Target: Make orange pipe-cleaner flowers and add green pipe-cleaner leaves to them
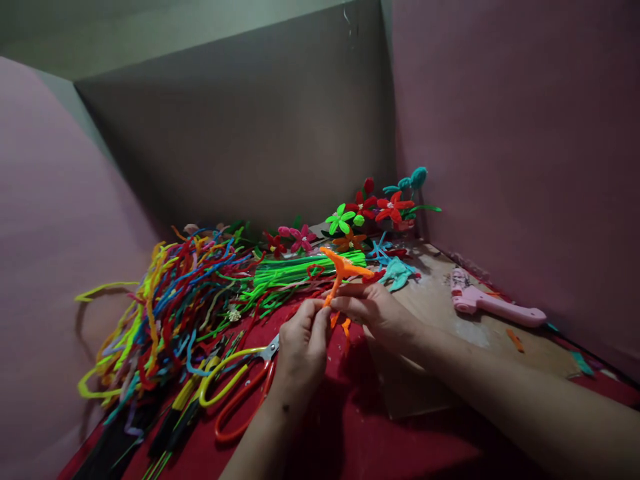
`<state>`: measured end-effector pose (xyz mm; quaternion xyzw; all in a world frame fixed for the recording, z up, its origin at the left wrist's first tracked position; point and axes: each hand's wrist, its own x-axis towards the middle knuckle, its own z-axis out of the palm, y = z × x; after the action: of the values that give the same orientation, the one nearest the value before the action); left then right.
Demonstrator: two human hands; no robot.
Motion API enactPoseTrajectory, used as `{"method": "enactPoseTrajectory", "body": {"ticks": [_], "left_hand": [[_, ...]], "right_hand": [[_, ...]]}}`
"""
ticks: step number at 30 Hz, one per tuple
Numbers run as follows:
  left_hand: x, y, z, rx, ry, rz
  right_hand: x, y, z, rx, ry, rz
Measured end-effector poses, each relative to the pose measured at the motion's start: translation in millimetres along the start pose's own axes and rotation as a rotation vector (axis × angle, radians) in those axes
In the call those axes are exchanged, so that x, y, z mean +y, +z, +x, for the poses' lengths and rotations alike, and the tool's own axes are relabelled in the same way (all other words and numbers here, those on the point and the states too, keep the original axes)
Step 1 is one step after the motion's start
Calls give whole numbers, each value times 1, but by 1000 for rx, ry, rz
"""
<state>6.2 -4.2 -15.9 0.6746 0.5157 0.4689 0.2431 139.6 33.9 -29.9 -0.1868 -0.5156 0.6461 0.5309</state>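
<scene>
Both my hands pinch an orange pipe-cleaner piece [342, 269] above the red cloth. My left hand [303, 347] grips its lower twisted end with fingers closed. My right hand [375, 310] holds the stem just under the spread orange petals. Short orange ends hang below my fingers. A bundle of green pipe cleaners [300, 270] lies just behind the hands.
A tangled heap of coloured pipe cleaners [170, 307] fills the left. Scissors with orange and yellow handles [240, 387] lie by my left wrist. Finished pipe-cleaner flowers [380, 207] stand at the back. A pink glue gun [493, 305] rests on cardboard [450, 333] at right. Pink walls enclose the table.
</scene>
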Motion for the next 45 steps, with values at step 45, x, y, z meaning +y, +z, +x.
{"method": "enactPoseTrajectory", "body": {"ticks": [45], "left_hand": [[-2, 3, -6, 55, 118, 192]], "right_hand": [[-12, 9, -7, 81, 151, 185]]}}
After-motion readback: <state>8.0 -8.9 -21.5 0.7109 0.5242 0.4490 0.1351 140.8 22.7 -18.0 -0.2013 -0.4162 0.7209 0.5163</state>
